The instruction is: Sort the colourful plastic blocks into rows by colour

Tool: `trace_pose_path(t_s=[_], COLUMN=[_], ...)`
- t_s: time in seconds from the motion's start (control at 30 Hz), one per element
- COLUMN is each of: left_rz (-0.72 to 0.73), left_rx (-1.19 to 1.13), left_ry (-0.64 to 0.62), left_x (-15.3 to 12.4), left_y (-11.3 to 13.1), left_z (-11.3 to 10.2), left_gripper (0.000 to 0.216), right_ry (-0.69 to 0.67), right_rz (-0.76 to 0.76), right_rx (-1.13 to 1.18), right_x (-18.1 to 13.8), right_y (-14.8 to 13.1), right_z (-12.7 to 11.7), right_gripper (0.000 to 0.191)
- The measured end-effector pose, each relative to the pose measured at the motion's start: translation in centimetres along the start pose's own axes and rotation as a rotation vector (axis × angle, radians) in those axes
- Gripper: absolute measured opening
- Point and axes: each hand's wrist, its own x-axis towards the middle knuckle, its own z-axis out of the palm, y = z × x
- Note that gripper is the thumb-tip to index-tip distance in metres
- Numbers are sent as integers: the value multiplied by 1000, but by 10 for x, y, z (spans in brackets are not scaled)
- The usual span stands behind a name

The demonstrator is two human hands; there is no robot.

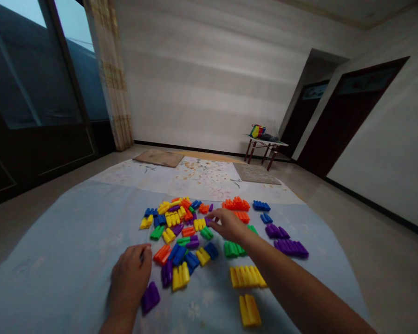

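Observation:
A loose heap of plastic blocks (179,227) in yellow, blue, orange, green and purple lies on a pale blue sheet (73,241). My right hand (228,224) reaches into the heap's right side, its fingers pinched on a small purple block (209,221). My left hand (129,277) rests near the front, fingers curled, touching an orange block (162,253); a purple block (150,297) lies just beside it. To the right lie rows grouped by colour: orange (237,204), blue (261,205), purple (290,247), green (234,249) and yellow (247,276).
A floral sheet (202,178) and two mats (158,157) lie beyond the blue sheet. A small table (264,146) with a colourful bag stands by the back wall. Dark doors are on the right, a window and curtain (111,79) on the left.

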Motion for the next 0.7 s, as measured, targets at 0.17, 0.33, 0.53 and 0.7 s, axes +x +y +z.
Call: trace_pose_path(t_s=[0.17, 0.33, 0.53, 0.7], left_rz=[-8, -16, -7, 0], left_rx=[-33, -53, -50, -49], left_ry=[-4, -25, -12, 12], left_x=[-5, -7, -6, -5], left_y=[7, 11, 9, 6], left_z=[-6, -10, -8, -6], left_gripper=[38, 36, 37, 38], right_ry=[-195, -309, -220, -259], right_rz=[-167, -329, -166, 23], right_rx=[17, -18, -12, -64], right_x=[-6, 0, -2, -4], right_y=[-44, -65, -64, -57], right_z=[32, 51, 46, 45], right_gripper=[29, 38, 22, 25])
